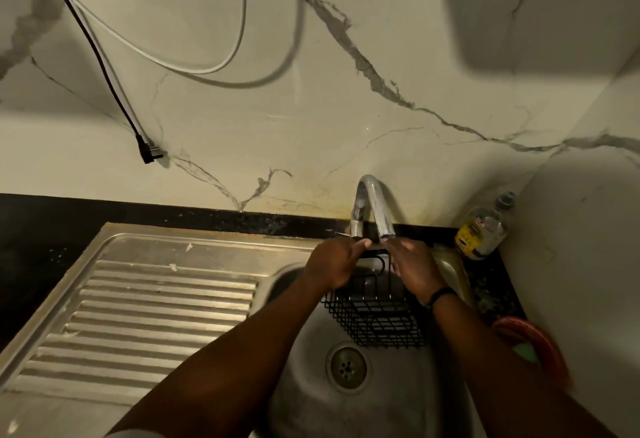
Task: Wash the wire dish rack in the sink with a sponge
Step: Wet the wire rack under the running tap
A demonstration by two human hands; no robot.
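A marble wall [311, 91] fills the upper part of the view, with a white cable [194, 69] and a black cable [100, 60] looping down it; the black one ends in a plug [149, 153] against the wall. Below runs a dark counter [41, 230] that holds a steel sink [311, 385], its ribbed drainboard [138, 316] on the left and the round bowl with its drain [347, 367] on the right. A curved tap [372, 205] rises behind the bowl.

The black wire rack [377, 316] stands tilted in the bowl, just under the spout, its lower end near the drain. The left hand [334, 263] grips the rack's upper edge, fingers curled round the wire. The right hand [414, 269] holds the same top edge from the other side, fingers bent over it; how tightly, I cannot tell. A dark band [440, 295] circles the right wrist.

In the right corner a clear bottle [483, 230] with a yellow label stands on the counter. Nearer, a red ring-shaped thing [533, 344] lies at the sink's edge, partly hidden by the right arm.
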